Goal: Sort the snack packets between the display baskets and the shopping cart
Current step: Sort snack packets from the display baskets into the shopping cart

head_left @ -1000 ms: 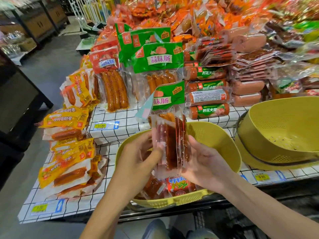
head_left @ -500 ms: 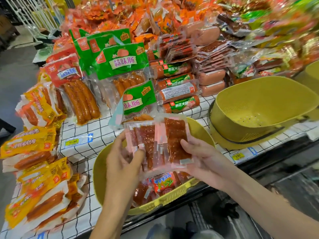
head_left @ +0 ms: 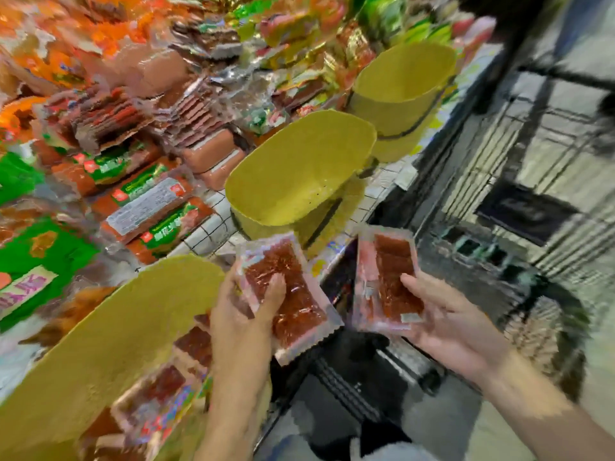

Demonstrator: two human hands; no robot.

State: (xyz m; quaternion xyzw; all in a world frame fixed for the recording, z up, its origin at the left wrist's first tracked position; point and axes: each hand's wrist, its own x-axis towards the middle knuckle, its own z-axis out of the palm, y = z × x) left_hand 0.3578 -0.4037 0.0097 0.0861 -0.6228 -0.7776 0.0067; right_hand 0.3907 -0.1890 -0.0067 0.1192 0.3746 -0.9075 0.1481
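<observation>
Closest to you, your left hand (head_left: 243, 321) pinches one red packet (head_left: 299, 314), thumb on top, the other fingers hidden underneath. It sits right beside the near basket (head_left: 133, 321), where more packets (head_left: 159, 404) lie down by your wrist. Your right hand (head_left: 456, 327) pinches a second red packet (head_left: 386, 277) the same way. I'd guess you're holding them apart to compare them. Past your fingertips there's the middle basket (head_left: 293, 174), then the far basket (head_left: 399, 84). The shopping cart (head_left: 549, 154) is off beyond your right fingers. It's all pretty blurry tbh.

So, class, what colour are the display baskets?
Mustard yellow; the baskets show best in the head view.
</observation>
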